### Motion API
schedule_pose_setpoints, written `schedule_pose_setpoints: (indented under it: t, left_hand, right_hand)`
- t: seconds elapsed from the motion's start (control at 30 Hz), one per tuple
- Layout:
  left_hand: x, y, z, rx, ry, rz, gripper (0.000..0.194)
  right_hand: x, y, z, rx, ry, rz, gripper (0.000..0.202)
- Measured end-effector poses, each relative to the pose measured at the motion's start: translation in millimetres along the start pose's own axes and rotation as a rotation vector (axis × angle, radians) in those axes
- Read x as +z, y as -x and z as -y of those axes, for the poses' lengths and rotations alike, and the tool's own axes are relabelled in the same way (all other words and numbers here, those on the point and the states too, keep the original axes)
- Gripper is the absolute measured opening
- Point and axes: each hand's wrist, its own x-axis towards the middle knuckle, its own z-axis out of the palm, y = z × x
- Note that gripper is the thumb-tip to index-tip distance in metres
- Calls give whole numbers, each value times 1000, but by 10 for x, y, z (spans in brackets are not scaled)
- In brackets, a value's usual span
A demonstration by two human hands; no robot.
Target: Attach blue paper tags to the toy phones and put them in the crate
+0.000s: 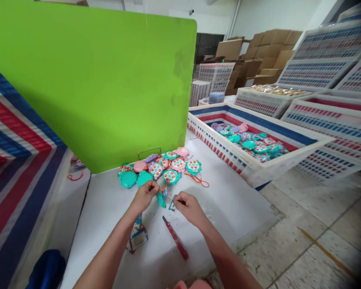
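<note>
My left hand (pixel 146 195) is closed in a pinch on a small teal toy (pixel 161 199), seen edge-on below the fingertips, with an orange cord beside it. My right hand (pixel 190 208) has thumb and fingers pinched together at a small printed card (pixel 172 204), partly hidden by the fingers. Between my forearms lies a red utility knife (pixel 176 239), its blade pointing toward the hands. To its left are printed cards (pixel 138 239), partly behind my left forearm. Just beyond the hands sits a cluster of turtle-shaped toys with coloured buttons (pixel 171 176), teal, pink and purple.
A green board (pixel 108 88) stands upright behind the toys. On the right, a white crate (pixel 222 154) with a striped lining holds many similar toys. Another striped lining (pixel 27 160) rises at the left. Stacked crates (pixel 321 72) and cardboard boxes (pixel 270 44) fill the back.
</note>
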Motion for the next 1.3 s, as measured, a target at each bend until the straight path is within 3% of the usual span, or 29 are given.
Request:
schedule_pose_setpoints:
  t: [0.1, 0.2, 0.27, 0.33, 0.4, 0.5, 0.57, 0.63, 0.7, 0.83, 1.0, 1.13, 1.3]
  left_hand:
    - [-33, -39, -173, -52, -18, 65, 25]
    - [62, -114, -380, -183, -153, 319, 21]
    - [246, -229, -544, -218, -295, 509, 16]
    - [536, -412, -760, -168, -399, 598, 12]
    - [899, -649, -1052, -67, -410, 572, 12]
    - [1424, -1011, -1564, 155, -371, 423, 10]
    - [1640, -1199, -1811, 285, -335, 325, 20]
    - [1703, -1332, -1857, 488, -397, 212, 31]
    - [1646, -1410, -1671, 608, -625, 165, 33]
    - [1468, -1444, -910, 533, -804, 214, 46]
    - [1469, -1364, -130, 459, -971, 270, 67]
    - [1409, -1203, 184, 497, -1007, 300, 58]
    - [1075, -942, 346, 540, -962, 337, 46]
  right_hand:
    - [-130, 149, -6, 54, -165, 226, 9]
    - [-181, 330, -39, 77, -189, 367, 7]
    - [-170, 427, -63, 84, -187, 380, 8]
    - [-147, 487, -69, 81, -187, 362, 8]
    - [-135, 515, -49, 80, -195, 345, 8]
    - [-155, 538, 0, 81, -192, 315, 7]
    - [-187, 565, 8, 85, -186, 278, 7]
    - [-219, 607, -22, 99, -196, 242, 8]
    - [-235, 654, -85, 121, -220, 218, 8]
    - [-199, 723, -213, 169, -253, 214, 9]
    - [-134, 747, -264, 168, -248, 228, 11]
    - [-216, 723, -282, 179, -262, 180, 6]
    - [-472, 589, -290, 185, -167, 24, 8]
